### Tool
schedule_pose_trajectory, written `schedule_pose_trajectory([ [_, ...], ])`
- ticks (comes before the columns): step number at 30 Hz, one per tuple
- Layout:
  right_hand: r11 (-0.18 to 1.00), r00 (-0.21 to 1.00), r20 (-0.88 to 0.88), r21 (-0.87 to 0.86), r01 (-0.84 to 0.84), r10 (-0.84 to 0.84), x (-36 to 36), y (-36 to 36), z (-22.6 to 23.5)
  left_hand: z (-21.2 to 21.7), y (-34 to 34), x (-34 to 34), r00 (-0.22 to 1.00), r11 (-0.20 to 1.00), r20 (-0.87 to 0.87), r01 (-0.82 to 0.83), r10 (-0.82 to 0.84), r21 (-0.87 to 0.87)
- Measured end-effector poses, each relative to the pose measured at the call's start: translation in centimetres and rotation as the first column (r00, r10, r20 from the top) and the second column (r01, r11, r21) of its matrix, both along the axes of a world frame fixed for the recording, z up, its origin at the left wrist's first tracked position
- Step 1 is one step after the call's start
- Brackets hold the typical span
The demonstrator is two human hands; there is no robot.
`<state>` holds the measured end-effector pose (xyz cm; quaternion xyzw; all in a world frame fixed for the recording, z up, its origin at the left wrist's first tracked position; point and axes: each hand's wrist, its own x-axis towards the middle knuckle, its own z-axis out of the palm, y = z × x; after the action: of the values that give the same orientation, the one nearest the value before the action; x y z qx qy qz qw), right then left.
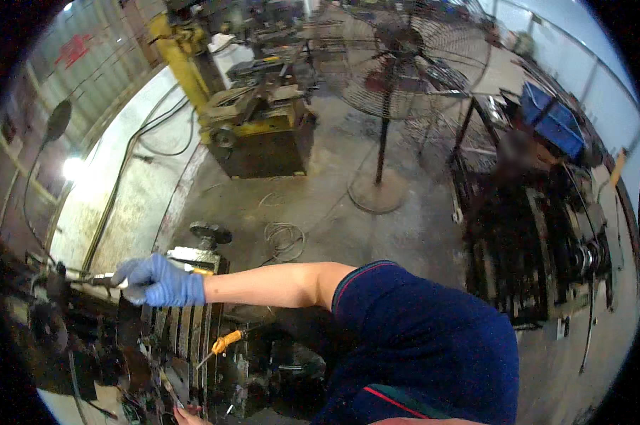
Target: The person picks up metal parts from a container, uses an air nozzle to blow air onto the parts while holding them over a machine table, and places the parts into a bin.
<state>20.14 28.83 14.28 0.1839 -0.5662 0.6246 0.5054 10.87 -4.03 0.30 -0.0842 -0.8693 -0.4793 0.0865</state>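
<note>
My right hand (165, 281), in a blue-grey knitted glove, reaches across to the left with its fingers curled round a pale rod-like handle (103, 280) beside the dark machine. Only the bare fingertips of my left hand (187, 416) show at the lower edge. They seem pinched at the end of a thin, long strip (170, 388), though most of that hand is cut off. Between the hands lies a slotted metal machine table (185, 329). A yellow-handled tool (227, 341) rests on its near side, apart from both hands.
A black handwheel (211, 233) stands beyond the machine table. A lamp (74, 168) glows at the left. Farther off are a yellow machine (253, 131), a large caged fan (398, 42) on a round base, coiled wire (284, 239) on the floor, and a blue crate (552, 120).
</note>
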Motion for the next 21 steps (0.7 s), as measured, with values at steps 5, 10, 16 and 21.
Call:
schedule_pose_trajectory([
  [5,0.985,0.985,0.027,0.021,0.171,-0.172,1.5,1.7,-0.1,0.6,1.7,-0.2,0.996,0.997,0.047,0.070,-0.071,0.039],
  [10,0.990,0.984,0.106,-0.001,0.143,-0.143,1.7,0.9,0.2,0.8,0.9,0.2,0.983,0.974,0.055,0.164,-0.175,0.157],
  [16,0.978,0.973,0.118,-0.042,0.204,-0.198,1.1,0.2,1.7,1.3,3.0,1.1,0.986,0.975,0.050,0.152,-0.162,0.160],
  [21,0.980,0.962,0.185,0.020,0.200,-0.200,2.1,0.8,3.2,1.7,3.9,1.7,0.986,0.971,0.049,0.146,-0.157,0.189],
])
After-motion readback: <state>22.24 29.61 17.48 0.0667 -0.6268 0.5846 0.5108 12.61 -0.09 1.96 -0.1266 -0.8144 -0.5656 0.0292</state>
